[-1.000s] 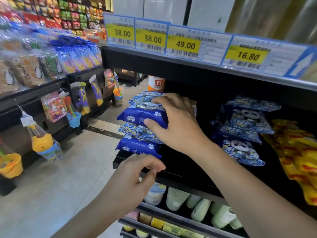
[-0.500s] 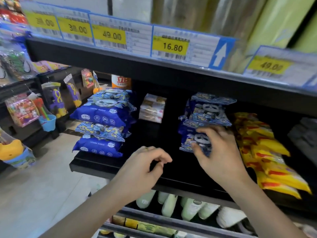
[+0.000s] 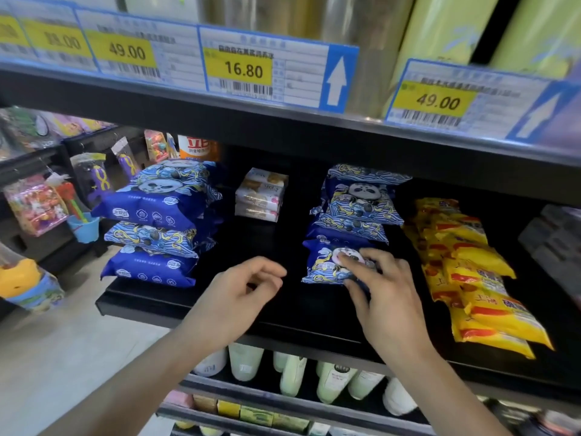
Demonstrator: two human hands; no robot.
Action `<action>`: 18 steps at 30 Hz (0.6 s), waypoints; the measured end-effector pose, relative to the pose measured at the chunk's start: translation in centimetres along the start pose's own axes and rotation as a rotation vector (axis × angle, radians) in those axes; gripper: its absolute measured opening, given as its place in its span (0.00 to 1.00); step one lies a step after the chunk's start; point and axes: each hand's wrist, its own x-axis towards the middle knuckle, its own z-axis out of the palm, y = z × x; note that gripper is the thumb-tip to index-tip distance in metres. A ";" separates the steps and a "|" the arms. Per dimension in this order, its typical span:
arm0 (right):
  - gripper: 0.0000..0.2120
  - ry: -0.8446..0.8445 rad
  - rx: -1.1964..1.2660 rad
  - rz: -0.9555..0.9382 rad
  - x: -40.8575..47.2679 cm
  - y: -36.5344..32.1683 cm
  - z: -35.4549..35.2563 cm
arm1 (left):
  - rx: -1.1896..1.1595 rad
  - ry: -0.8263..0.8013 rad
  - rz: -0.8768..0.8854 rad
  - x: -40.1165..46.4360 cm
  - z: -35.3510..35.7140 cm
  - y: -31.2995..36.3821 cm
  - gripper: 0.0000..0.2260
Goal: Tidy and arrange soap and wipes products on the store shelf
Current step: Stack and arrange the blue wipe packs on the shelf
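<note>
Now the right hand (image 3: pixel 382 297) grips the bottom blue panda-print plastic wipes pack (image 3: pixel 327 265), long axis running left-right. The left hand (image 3: pixel 242 294) hovers just beside it, loosely curled and holding nothing.

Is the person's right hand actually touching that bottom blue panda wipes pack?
Touching. The head view shows the right hand with its fingers laid over the bottom wipes pack in the right stack, fingertips on its round lid and thumb at its front edge.

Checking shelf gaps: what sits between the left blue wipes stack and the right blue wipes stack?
Head view: a small stack of pale soap boxes stands toward the back between the left wipes stack and right wipes stack; bare black shelf in front.
</note>
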 end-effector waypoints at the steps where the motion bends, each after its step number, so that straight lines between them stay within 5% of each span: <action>1: 0.22 0.020 0.019 -0.018 -0.4 -0.2 -0.1 | -0.026 0.034 -0.043 0.2 0.0 0.4 0.06; 2: 0.22 0.043 0.033 -0.044 -0.9 -0.5 -0.1 | -0.050 0.057 -0.090 0.3 -0.1 0.9 0.06; 5: 0.22 0.105 0.075 -0.143 -2.3 -2.0 -0.1 | -0.145 0.002 -0.219 1.1 0.0 2.2 0.27; 9: 0.24 0.109 0.180 -0.246 -3.3 -3.4 -0.1 | -0.362 -0.059 -0.208 1.1 0.7 2.7 0.11; 14: 0.47 -0.046 0.524 0.031 -3.2 -3.1 -1.0 | -0.502 -0.052 -0.061 0.1 0.3 1.6 0.22; 18: 0.50 -0.266 0.653 0.043 -2.4 -2.3 -2.1 | -0.483 -0.089 0.000 -0.4 0.1 1.2 0.25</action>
